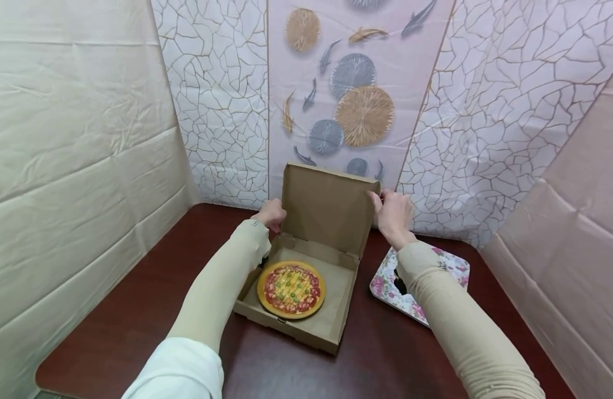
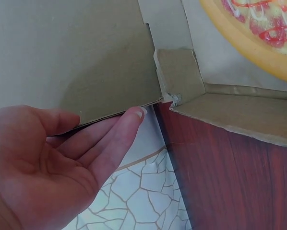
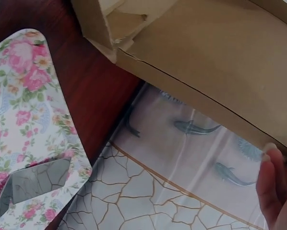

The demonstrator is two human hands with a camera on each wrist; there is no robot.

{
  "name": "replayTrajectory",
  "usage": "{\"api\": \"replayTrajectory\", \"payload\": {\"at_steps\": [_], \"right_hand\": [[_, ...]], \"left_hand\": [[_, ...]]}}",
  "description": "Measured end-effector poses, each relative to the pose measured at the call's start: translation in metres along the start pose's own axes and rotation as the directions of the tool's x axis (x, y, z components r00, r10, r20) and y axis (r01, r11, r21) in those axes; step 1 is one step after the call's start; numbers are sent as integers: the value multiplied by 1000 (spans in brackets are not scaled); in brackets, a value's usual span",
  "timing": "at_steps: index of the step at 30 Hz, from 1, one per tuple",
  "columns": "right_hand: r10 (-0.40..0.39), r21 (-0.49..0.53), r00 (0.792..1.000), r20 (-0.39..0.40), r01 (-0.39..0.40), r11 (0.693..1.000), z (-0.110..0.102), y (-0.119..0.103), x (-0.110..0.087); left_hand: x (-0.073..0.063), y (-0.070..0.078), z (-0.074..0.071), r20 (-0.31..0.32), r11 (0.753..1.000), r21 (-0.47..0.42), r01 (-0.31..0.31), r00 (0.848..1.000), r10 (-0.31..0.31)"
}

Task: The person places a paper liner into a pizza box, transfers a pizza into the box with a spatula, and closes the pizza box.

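A cardboard pizza box (image 1: 336, 288) stands on the table with its lid (image 1: 328, 210) raised. Inside lies a round pizza (image 1: 292, 291) with a thick yellow crust, toward the box's left front. My left hand (image 1: 271, 214) pinches the lid's left edge; in the left wrist view the thumb lies on the lid's inner face and the fingers (image 2: 117, 136) run beneath it. At the lid's upper right, my right hand (image 1: 395, 216) grips the edge, thumb on the inner side. Only some fingertips of it (image 3: 272, 167) show in the right wrist view.
On the right of the dark red table (image 1: 152, 288) lies a floral board (image 1: 456, 266), partly behind my right forearm. A shiny metal blade (image 3: 40, 179) with a dark handle rests on it. A patterned cloth wall (image 1: 226, 111) rises close behind the lid.
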State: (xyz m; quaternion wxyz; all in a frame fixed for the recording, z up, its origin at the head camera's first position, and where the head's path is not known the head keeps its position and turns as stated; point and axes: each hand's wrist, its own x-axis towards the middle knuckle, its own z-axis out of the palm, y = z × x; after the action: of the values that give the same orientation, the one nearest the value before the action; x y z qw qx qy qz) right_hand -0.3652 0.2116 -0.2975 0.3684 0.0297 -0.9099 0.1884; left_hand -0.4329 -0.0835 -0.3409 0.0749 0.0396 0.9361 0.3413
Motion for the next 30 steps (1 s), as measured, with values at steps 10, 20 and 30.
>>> {"api": "replayTrajectory", "payload": {"at_steps": [10,20,30], "right_hand": [[49,-100,953,299,-20,995,15,13,-23],[43,-104,962,270,-15,994,16,8,-16],[66,-119,961,270,-34,992,18,10,-13]], "left_hand": [[0,-8,4,1,999,48,0,1000,0],[3,-7,-3,-7,999,49,-20,1000,21],[5,-8,1,-48,999,44,-29,998,32]]}}
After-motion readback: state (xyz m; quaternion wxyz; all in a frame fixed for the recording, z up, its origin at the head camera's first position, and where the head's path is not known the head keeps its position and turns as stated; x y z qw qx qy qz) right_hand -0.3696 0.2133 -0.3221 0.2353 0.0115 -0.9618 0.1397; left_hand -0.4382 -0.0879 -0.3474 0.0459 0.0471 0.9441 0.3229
